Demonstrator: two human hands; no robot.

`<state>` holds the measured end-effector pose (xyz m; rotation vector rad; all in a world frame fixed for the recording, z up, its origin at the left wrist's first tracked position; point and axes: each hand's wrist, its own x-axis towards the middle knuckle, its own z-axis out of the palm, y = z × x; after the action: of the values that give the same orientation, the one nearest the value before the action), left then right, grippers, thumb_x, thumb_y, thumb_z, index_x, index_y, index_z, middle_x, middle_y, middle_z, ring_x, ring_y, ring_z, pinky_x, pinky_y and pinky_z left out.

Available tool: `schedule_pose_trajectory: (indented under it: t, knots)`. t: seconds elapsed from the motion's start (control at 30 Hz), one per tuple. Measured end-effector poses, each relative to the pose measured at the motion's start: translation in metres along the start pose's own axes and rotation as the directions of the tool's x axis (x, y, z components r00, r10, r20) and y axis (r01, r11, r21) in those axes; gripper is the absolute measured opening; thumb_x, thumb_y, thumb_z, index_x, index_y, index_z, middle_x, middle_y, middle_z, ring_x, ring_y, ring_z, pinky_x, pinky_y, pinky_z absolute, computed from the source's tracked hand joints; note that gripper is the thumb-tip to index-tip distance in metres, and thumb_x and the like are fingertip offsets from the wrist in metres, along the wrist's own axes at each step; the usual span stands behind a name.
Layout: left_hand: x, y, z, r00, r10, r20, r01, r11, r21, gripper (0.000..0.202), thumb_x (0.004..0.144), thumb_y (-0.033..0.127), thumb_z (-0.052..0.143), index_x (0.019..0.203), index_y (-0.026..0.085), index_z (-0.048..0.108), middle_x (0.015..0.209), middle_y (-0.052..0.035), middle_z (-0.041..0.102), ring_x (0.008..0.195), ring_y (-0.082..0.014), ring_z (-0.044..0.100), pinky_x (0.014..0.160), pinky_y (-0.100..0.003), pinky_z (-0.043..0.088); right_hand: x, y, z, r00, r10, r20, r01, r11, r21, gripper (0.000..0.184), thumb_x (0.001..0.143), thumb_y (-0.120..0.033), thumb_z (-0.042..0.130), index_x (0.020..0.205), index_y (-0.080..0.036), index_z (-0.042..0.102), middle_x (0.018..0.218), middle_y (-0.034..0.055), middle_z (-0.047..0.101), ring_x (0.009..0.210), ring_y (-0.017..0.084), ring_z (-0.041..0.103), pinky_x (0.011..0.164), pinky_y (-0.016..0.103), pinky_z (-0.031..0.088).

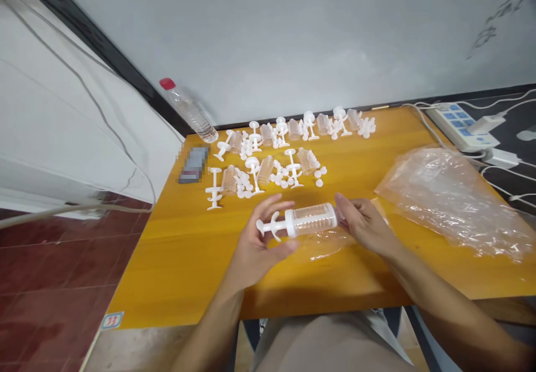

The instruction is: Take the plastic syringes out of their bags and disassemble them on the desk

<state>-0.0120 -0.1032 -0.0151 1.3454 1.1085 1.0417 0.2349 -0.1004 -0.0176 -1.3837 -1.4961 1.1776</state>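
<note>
I hold an assembled clear plastic syringe-like tube point(312, 219) with a white plunger handle, lying sideways above the yellow table point(176, 260). My left hand point(257, 243) grips the white plunger end, fingers curled around it. My right hand point(364, 224) pinches the opposite end of the tube. A small clear plastic bag point(330, 243) lies on the table right under the tube.
Several loose white plungers, clear barrels and small white caps point(268, 171) lie in rows at the table's back. A water bottle point(188, 109) leans at the back left, a dark phone point(193, 164) beside it. Large clear bags point(452, 199) lie right; a power strip point(456, 123) behind.
</note>
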Motion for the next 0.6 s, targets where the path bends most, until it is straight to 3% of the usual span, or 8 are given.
schedule_pose_trajectory:
  t: [0.13,0.23,0.3,0.33,0.4,0.5,0.53,0.6]
  knots:
    - [0.009,-0.002,0.01,0.98,-0.196,-0.013,0.191,0.965,-0.181,0.055,0.066,0.046,0.093,0.106,0.02,0.065,0.081,-0.0009,0.072,0.062,-0.0123,0.066,0.059,-0.024,0.058,-0.001,0.004,0.003,0.982,-0.159,-0.1,0.152,0.985,-0.08,0.057,0.106,-0.055,0.038,0.061,-0.023,0.026,0.053,-0.0039,0.024,0.046,0.01,0.023,0.045,0.029,0.018]
    - [0.018,-0.008,0.011,0.908,-0.414,0.071,0.412,0.845,-0.342,0.057,0.064,0.055,0.091,0.095,0.017,0.063,0.067,0.0,0.069,0.047,-0.0115,0.062,0.048,-0.024,0.055,-0.003,0.008,-0.002,0.886,-0.458,-0.077,0.423,0.864,-0.272,0.048,0.107,-0.041,0.041,0.064,-0.023,0.034,0.056,-0.0032,0.033,0.05,0.011,0.03,0.05,0.029,0.024]
    - [0.02,-0.01,0.008,0.895,-0.43,0.115,0.442,0.825,-0.352,0.054,0.065,0.052,0.091,0.095,0.017,0.064,0.066,-0.0001,0.069,0.046,-0.0116,0.061,0.046,-0.023,0.054,-0.005,0.007,-0.009,0.836,-0.549,-0.006,0.518,0.793,-0.321,0.039,0.104,-0.04,0.048,0.07,-0.023,0.044,0.062,-0.0012,0.044,0.054,0.013,0.038,0.053,0.029,0.03]
    - [0.02,-0.01,0.006,0.923,-0.368,0.108,0.383,0.864,-0.328,0.051,0.066,0.046,0.092,0.097,0.017,0.065,0.07,-0.0012,0.072,0.05,-0.0122,0.065,0.05,-0.023,0.057,-0.006,0.006,-0.012,0.848,-0.53,0.004,0.504,0.804,-0.315,0.035,0.103,-0.042,0.049,0.075,-0.022,0.049,0.066,-0.0004,0.049,0.057,0.013,0.043,0.055,0.029,0.034]
    - [0.019,-0.007,0.002,0.99,-0.119,0.069,0.133,0.962,-0.24,0.044,0.066,0.03,0.094,0.1,0.019,0.069,0.089,-0.005,0.078,0.072,-0.0157,0.074,0.066,-0.025,0.062,-0.007,0.003,-0.018,0.924,-0.383,-0.014,0.367,0.895,-0.252,0.038,0.105,-0.049,0.045,0.08,-0.022,0.053,0.067,-0.0004,0.051,0.059,0.013,0.046,0.057,0.029,0.037]
    - [0.018,0.002,-0.002,0.968,0.232,0.092,-0.222,0.969,-0.104,0.038,0.065,0.012,0.091,0.097,0.021,0.073,0.112,-0.0078,0.078,0.109,-0.0224,0.073,0.09,-0.031,0.061,-0.007,0.0,-0.018,0.998,-0.064,0.015,0.065,0.992,-0.106,0.058,0.107,-0.058,0.032,0.063,-0.021,0.041,0.054,-0.003,0.036,0.049,0.011,0.034,0.049,0.028,0.027]
    - [0.018,0.004,-0.002,0.961,0.258,0.104,-0.249,0.965,-0.086,0.038,0.065,0.011,0.091,0.097,0.021,0.074,0.113,-0.0078,0.078,0.111,-0.0229,0.073,0.091,-0.031,0.061,-0.007,0.0,-0.015,1.0,-0.009,0.014,0.01,0.997,-0.072,0.062,0.106,-0.06,0.031,0.059,-0.021,0.033,0.052,-0.0035,0.029,0.048,0.01,0.028,0.047,0.028,0.023]
    - [0.021,0.007,0.0,0.981,0.168,0.095,-0.159,0.983,-0.089,0.038,0.067,0.015,0.091,0.101,0.021,0.074,0.104,-0.0065,0.078,0.096,-0.0197,0.075,0.081,-0.028,0.063,-0.007,0.003,-0.011,0.997,-0.039,-0.067,0.034,0.997,-0.074,0.061,0.106,-0.059,0.034,0.059,-0.022,0.022,0.053,-0.0041,0.02,0.048,0.009,0.019,0.047,0.029,0.017]
